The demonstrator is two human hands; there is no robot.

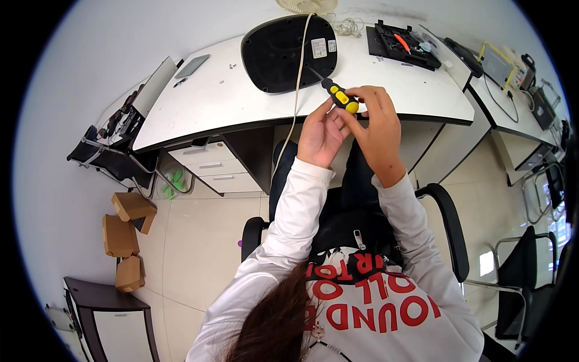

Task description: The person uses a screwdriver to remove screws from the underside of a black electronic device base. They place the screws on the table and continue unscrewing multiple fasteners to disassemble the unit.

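Note:
My right hand (381,130) is closed around the end of a screwdriver (342,97) with a black and yellow handle. Its shaft slants up and left, the tip at the underside of a black rounded base (271,57) with a label. The tip's exact seat is too small to make out. My left hand (321,137) lies palm up just below the handle, thumb and fingers apart. Its fingertips are close to the handle and partly hidden by my right thumb; contact is unclear. A pale cord (299,72) crosses the base and hangs over the desk edge.
The base lies on a white desk (211,90), near a round fan-like part (307,5) at the wall. An open black tool case (407,45) with a red-handled tool stands back right. Small loose bits (231,66) and a grey flat object (193,65) lie left.

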